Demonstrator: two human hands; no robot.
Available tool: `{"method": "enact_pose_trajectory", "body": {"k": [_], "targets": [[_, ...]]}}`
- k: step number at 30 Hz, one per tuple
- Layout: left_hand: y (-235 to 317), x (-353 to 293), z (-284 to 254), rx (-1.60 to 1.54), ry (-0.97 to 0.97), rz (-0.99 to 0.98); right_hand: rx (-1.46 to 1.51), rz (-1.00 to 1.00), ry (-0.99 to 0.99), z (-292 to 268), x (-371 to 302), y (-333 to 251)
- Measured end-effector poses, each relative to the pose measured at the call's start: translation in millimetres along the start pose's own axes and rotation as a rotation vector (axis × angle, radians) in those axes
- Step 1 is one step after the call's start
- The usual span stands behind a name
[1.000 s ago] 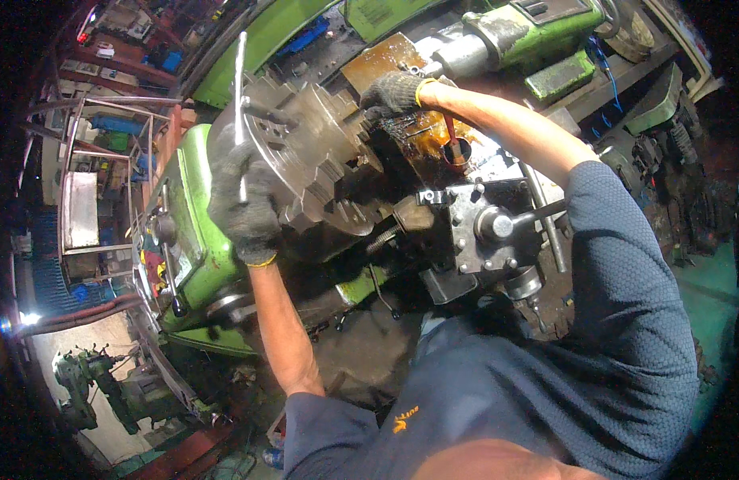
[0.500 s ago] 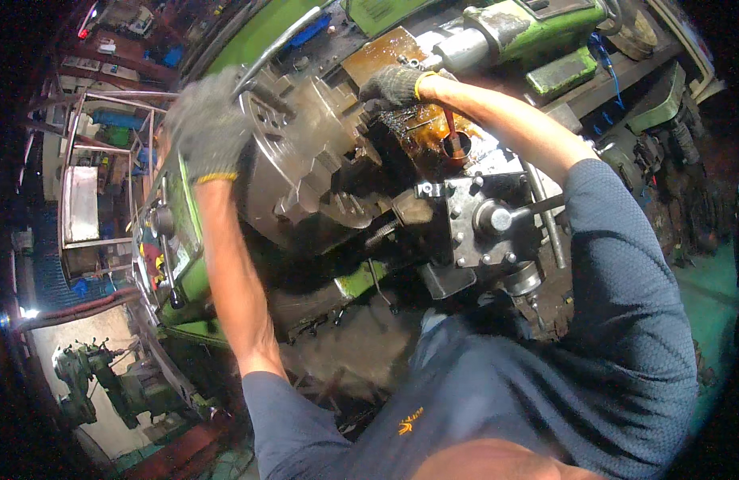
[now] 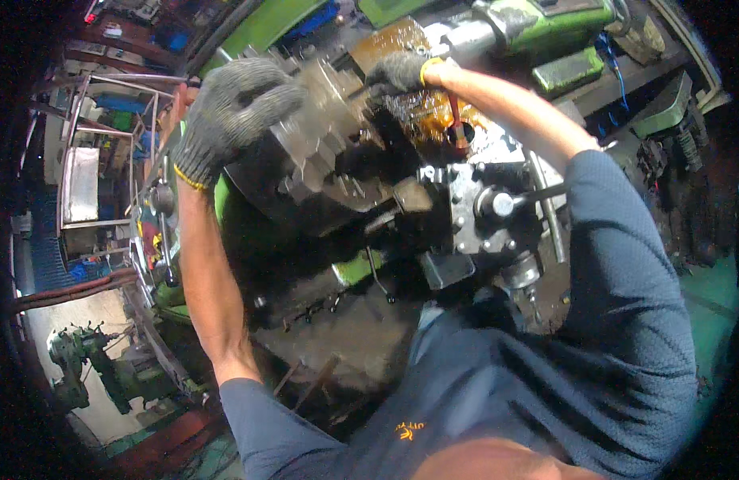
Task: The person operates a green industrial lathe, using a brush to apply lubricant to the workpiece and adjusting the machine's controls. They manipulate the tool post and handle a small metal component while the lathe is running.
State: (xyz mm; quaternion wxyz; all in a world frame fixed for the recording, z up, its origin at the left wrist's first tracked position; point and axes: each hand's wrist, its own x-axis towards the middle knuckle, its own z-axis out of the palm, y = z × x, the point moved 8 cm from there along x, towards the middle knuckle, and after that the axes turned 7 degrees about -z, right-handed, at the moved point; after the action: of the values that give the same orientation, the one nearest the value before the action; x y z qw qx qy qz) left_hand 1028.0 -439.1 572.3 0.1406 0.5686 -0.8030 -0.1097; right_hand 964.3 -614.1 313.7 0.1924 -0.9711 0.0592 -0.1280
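My left hand (image 3: pixel 233 116), in a grey knitted glove with a yellow cuff, lies over the upper left edge of a large lathe chuck (image 3: pixel 317 164). Its fingers are bent together over the metal. My right hand (image 3: pixel 400 74), gloved the same way, reaches to the right side of the chuck; its fingers are curled, and their tips and anything in them are hidden. Below the right wrist a red-handled brush (image 3: pixel 456 112) stands in a small dark pot (image 3: pixel 460 147). Brown oily fluid coats the plate (image 3: pixel 389 46) beyond the right hand.
A square tool post (image 3: pixel 475 210) with bolts and a lever sits near my right forearm. The green tailstock (image 3: pixel 533 28) is at the upper right. Control levers (image 3: pixel 377 276) stick out below the chuck. A metal-framed rack (image 3: pixel 85 188) stands to the left.
My left hand has moved right and a little up onto the chuck, and the long bar beyond it is now mostly hidden. The chuck's jaws have changed position. My right hand has barely moved.
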Motion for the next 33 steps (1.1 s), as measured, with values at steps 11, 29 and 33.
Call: {"method": "enact_pose_trajectory", "body": {"k": [11,29,33], "targets": [[21.5,-2.6,28.3,0.373,0.301,0.329,-0.034,0.018,0.043,-95.7,-61.4,-54.3],[-114.4,35.4,-1.2,0.478,0.11,-0.32,0.924,1.259,0.53,60.1,-465.3,-195.0],[-98.1,44.5,10.1,0.666,0.104,-0.433,1.288,1.304,0.731,60.3,-433.0,-207.7]]}}
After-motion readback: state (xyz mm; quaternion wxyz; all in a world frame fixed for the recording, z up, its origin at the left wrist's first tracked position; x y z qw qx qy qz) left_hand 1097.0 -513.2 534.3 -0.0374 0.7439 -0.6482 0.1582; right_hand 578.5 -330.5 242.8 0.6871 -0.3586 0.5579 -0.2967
